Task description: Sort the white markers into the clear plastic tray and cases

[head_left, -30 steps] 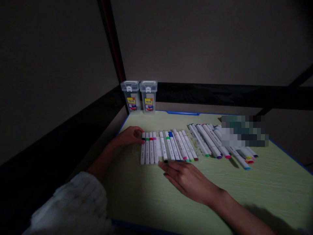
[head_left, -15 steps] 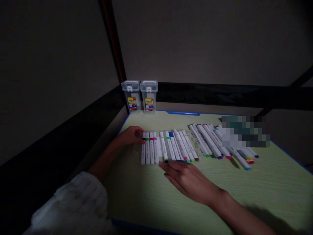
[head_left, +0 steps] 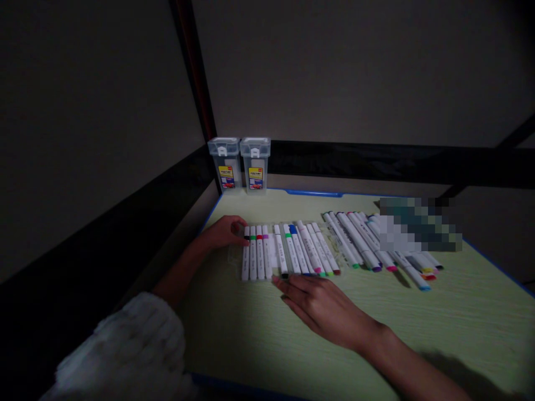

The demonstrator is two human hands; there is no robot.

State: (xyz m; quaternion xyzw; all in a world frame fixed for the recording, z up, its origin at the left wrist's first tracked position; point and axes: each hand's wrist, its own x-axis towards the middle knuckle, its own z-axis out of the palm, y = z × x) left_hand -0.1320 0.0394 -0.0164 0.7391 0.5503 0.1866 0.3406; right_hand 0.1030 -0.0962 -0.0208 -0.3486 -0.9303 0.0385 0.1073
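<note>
Several white markers (head_left: 261,262) lie side by side in a clear plastic tray (head_left: 234,255) on the table. The four-band group at the left shows black, green, red and purple bands. At the left end of this row, my left hand (head_left: 223,231) has its thumb and forefinger curved apart, the tips touching the black-banded marker (head_left: 246,259) or the tray edge beside it. My right hand (head_left: 320,301) lies with fingers stretched out along the near edge of the row, fingertips by the black-ended marker (head_left: 280,253). Its hidden fingertips may touch the tray.
More white markers with coloured ends (head_left: 359,245) lie loosely to the right, partly under a pixelated patch (head_left: 418,225). Two clear lidded boxes (head_left: 256,167) with yellow labels stand at the back left corner. The pale table (head_left: 460,323) has a blue edge, with walls behind and left.
</note>
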